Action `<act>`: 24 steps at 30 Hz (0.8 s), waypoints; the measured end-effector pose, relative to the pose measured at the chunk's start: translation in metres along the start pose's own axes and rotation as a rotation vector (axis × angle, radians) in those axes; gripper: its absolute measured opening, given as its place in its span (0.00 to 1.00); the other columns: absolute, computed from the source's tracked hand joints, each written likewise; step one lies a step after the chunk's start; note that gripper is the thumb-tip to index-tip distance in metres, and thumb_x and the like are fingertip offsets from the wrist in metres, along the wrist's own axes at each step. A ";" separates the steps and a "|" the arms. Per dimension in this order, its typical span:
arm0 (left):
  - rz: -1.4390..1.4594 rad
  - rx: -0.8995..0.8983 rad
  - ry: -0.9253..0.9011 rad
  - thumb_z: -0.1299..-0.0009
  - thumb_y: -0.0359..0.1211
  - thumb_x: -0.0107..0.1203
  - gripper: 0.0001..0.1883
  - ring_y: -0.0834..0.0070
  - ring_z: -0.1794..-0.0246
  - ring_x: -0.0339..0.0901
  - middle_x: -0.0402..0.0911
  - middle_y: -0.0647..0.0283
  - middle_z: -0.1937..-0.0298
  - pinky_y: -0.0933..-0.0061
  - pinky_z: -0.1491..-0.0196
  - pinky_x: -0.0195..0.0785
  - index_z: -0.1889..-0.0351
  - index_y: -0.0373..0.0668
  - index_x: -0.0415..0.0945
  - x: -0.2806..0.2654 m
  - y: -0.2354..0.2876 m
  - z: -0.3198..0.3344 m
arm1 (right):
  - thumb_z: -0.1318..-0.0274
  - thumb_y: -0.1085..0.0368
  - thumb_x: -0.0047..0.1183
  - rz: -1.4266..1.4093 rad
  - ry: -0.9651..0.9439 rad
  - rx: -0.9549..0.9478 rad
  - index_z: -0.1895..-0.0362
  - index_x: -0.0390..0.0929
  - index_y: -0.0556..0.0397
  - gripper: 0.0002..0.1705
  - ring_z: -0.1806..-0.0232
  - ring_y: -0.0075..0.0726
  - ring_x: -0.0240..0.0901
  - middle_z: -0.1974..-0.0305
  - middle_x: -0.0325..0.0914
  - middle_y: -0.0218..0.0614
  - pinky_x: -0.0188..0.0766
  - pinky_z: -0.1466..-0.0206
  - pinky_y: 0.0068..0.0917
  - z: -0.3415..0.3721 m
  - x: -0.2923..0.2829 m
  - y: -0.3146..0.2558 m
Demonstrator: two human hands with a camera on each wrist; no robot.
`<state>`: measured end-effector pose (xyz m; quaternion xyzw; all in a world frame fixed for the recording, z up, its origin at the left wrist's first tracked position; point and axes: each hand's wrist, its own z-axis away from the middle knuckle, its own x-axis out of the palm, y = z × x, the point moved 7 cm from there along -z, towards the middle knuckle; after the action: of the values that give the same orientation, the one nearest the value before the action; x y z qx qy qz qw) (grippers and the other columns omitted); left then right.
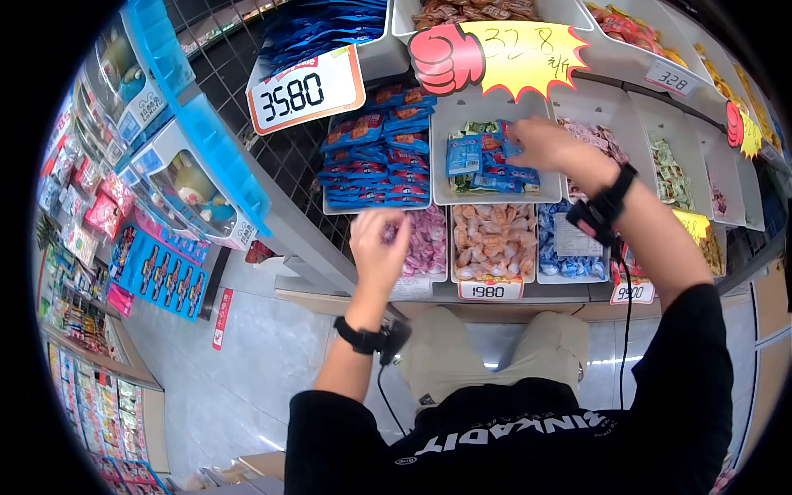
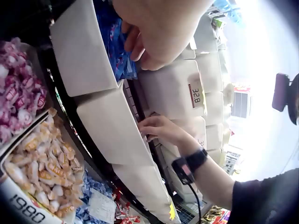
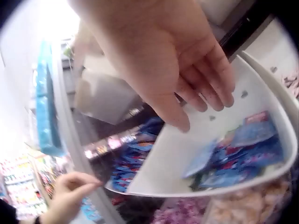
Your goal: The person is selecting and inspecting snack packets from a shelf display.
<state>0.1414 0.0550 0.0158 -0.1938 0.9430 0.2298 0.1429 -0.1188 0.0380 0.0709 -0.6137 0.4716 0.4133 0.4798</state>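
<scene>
Over the white bin (image 1: 487, 196) with a few blue packets (image 1: 464, 155), my right hand (image 1: 549, 147) hangs with its fingers loosely bent. The right wrist view shows that hand (image 3: 182, 70) empty, above the blue packets (image 3: 243, 156) in the bin. My left hand (image 1: 378, 247) is by the front edge of the fuller bin of blue and red packets (image 1: 371, 161), above wrapped pink candies (image 1: 426, 239). In the left wrist view the left hand (image 2: 152, 35) has loosely bent fingers beside blue packets (image 2: 117, 46); nothing is seen in its grip.
Orange-wrapped candies (image 1: 493, 239) and blue-wrapped candies (image 1: 569, 247) fill the front row. More bins stand right, including pink (image 1: 594, 140) and green packets (image 1: 670, 173). A large yellow price sign (image 1: 524, 58) hangs behind. Boxed toys (image 1: 186, 181) stand left beyond a grey post.
</scene>
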 end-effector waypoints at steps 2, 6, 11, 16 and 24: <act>0.043 -0.030 -0.035 0.50 0.24 0.59 0.05 0.70 0.71 0.73 0.76 0.62 0.74 0.73 0.65 0.63 0.77 0.40 0.73 -0.006 0.005 0.018 | 0.65 0.55 0.61 0.329 -0.171 -0.025 0.65 0.76 0.57 0.23 0.63 0.48 0.73 0.67 0.76 0.47 0.69 0.59 0.38 -0.021 0.023 0.007; 0.104 -0.154 -0.115 0.49 0.22 0.58 0.04 0.72 0.75 0.74 0.76 0.60 0.75 0.77 0.69 0.65 0.78 0.37 0.74 -0.017 0.004 0.052 | 0.67 0.58 0.62 0.457 -0.326 0.015 0.64 0.76 0.56 0.22 0.60 0.48 0.72 0.64 0.75 0.49 0.69 0.57 0.38 -0.035 0.051 0.019; 0.186 -0.295 -0.187 0.49 0.22 0.57 0.04 0.76 0.75 0.73 0.76 0.61 0.78 0.78 0.69 0.64 0.77 0.35 0.74 -0.023 -0.004 0.061 | 0.64 0.62 0.57 0.402 -0.180 0.031 0.64 0.75 0.57 0.19 0.60 0.50 0.72 0.65 0.75 0.49 0.68 0.57 0.38 -0.046 0.052 0.037; 0.325 -0.353 -0.219 0.48 0.23 0.57 0.06 0.77 0.75 0.74 0.77 0.61 0.74 0.79 0.69 0.66 0.72 0.35 0.74 -0.006 -0.003 0.047 | 0.57 0.65 0.50 0.126 0.294 -0.086 0.66 0.73 0.62 0.13 0.68 0.46 0.73 0.71 0.75 0.48 0.71 0.65 0.34 -0.019 0.001 0.032; 1.127 -0.708 -0.343 0.41 0.26 0.56 0.20 0.74 0.65 0.76 0.75 0.54 0.59 0.79 0.65 0.71 0.52 0.29 0.64 0.066 0.019 0.020 | 0.51 0.67 0.45 -1.077 -0.077 0.014 0.71 0.74 0.61 0.09 0.80 0.17 0.68 0.78 0.72 0.28 0.69 0.77 0.17 0.067 0.013 -0.012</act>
<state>0.0787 0.0606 -0.0181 0.3303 0.7322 0.5906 0.0771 -0.1081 0.1024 0.0480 -0.7499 0.0750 0.1279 0.6448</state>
